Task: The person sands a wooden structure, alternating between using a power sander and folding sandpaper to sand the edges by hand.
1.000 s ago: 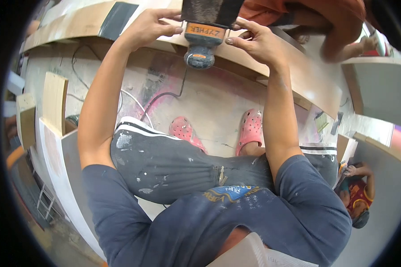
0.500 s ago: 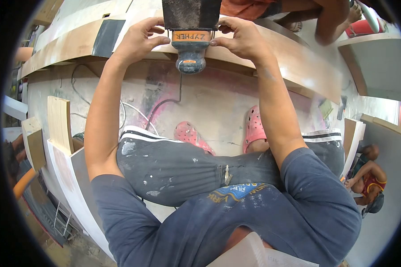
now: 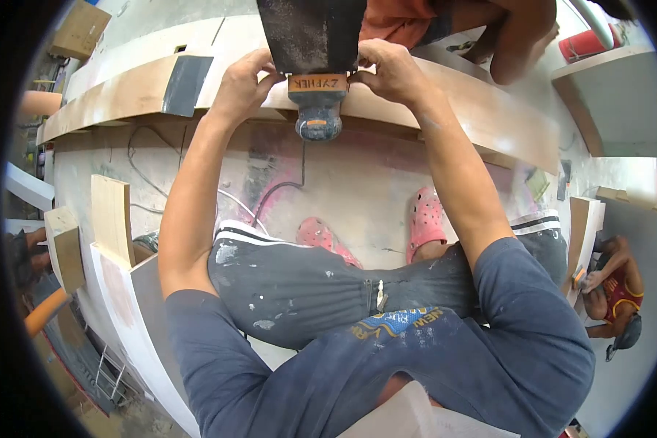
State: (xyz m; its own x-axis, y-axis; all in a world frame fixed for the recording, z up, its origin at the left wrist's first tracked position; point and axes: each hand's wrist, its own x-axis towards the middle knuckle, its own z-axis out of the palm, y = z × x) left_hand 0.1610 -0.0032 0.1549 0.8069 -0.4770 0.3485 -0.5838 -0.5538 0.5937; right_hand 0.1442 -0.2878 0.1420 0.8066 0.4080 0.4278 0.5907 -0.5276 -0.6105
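Note:
An electric palm sander (image 3: pixel 318 109) with an orange band marked ZYPHER sits at the top centre, its rounded grip toward me. Beyond the band extends a wide dark sheet (image 3: pixel 310 36) that looks like sandpaper. My left hand (image 3: pixel 244 82) pinches at the sander's left side, thumb and fingers together by the edge of the sheet. On the opposite side my right hand (image 3: pixel 390 71) makes a similar pinch. The fingertips of both hands partly hide what they grip. A black cord (image 3: pixel 304 157) runs down from the sander's grip.
Under the sander lies a long curved wooden panel (image 3: pixel 474 102) with a dark patch. Another person (image 3: pixel 401 29) is close by at the top. A second person (image 3: pixel 617 281) works at the right. White-edged boards (image 3: pixel 120 292) stand at my left; cords (image 3: pixel 142 146) trail on the floor.
The view has shifted, so the sander, panel and floor appear lower. My left hand's fingers have drawn together and closed in against the sander's side; my right hand's fingers have closed in too.

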